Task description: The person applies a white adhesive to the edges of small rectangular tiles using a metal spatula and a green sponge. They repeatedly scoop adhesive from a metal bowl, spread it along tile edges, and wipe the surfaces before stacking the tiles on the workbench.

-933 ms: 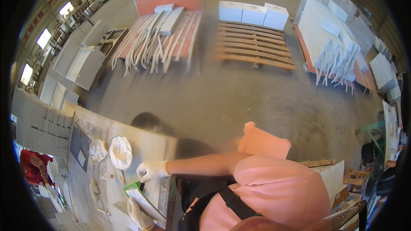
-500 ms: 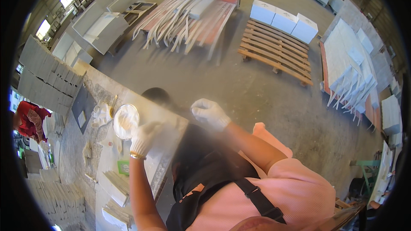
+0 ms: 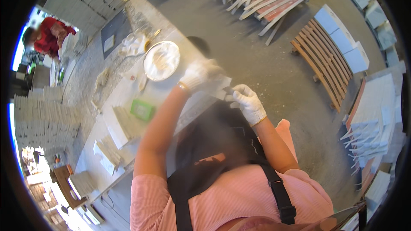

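My left hand [image 3: 200,76], in a white knit glove and blurred by motion, is closed on a flat white piece [image 3: 219,86] over the near table edge. My right hand [image 3: 249,103], gloved too, pinches a small grey flat blade [image 3: 229,90] against that piece's corner; its handle is hidden in the fingers. Left of my left hand stands a round bowl [image 3: 148,73] of white powder or paste. A thin tool with a yellowish handle [image 3: 153,38] lies beside it, next to a crumpled white cloth [image 3: 133,45].
On the dusty table [image 3: 109,107] lie a green block [image 3: 142,110] and stacks of thin tiles [image 3: 122,126]. A person in red [image 3: 53,36] works at the far left. A wooden pallet [image 3: 319,55] with white boxes [image 3: 340,38] stands on the floor to the right.
My view has turned, so the table sits further right. My left hand has moved from near the bowl toward my right hand, and the white piece now shows between them.
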### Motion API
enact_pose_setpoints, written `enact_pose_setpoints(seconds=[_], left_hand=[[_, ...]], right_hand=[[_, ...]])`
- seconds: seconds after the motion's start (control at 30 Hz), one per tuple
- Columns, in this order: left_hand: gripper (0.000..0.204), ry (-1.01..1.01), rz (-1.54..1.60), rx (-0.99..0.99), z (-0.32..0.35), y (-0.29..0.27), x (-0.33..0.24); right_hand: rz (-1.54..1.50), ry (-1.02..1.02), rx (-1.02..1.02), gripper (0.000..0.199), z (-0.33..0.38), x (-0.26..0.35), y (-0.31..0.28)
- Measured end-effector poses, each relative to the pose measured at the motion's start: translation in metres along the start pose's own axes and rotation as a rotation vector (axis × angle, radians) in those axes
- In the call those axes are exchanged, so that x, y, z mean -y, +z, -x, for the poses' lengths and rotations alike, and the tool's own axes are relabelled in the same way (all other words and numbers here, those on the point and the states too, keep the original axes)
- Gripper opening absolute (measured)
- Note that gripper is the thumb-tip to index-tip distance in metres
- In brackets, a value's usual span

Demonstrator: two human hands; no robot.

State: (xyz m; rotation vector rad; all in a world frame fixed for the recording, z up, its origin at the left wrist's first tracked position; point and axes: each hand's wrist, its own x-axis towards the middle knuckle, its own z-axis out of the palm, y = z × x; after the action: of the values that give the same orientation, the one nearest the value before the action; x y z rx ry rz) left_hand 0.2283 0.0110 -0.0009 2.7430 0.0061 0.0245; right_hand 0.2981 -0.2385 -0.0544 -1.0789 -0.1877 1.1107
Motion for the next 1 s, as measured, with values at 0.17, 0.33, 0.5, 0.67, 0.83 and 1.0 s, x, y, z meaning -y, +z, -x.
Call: enact_pose_setpoints(seconds=[0.17,0.33,0.5,0.67,0.83,1.0], left_hand=[[0.035,-0.109,-0.02,-0.339,0.039,0.019,-0.006],[0.056,-0.501,-0.154,-0.408,0.07,0.049,-0.032],[0.052,-0.355,-0.175,-0.394,0.049,0.049,-0.01],[0.049,-0.184,-0.118,-0.353,0.037,0.037,0.003],[0.048,-0.181,-0.119,-0.348,0.036,0.031,-0.001],[0.048,-0.156,-0.106,-0.353,0.037,0.029,0.0]], right_hand=[[0.037,0.016,0.01,0.013,-0.006,-0.005,0.011],[0.206,-0.011,0.009,0.015,0.0,0.006,0.014],[0.448,-0.109,-0.101,0.016,-0.007,0.038,-0.001],[0.588,-0.142,-0.091,0.017,-0.029,0.058,-0.008],[0.771,-0.202,0.049,0.024,-0.045,0.059,-0.006],[1.053,-0.393,0.104,0.024,-0.041,0.064,-0.01]])
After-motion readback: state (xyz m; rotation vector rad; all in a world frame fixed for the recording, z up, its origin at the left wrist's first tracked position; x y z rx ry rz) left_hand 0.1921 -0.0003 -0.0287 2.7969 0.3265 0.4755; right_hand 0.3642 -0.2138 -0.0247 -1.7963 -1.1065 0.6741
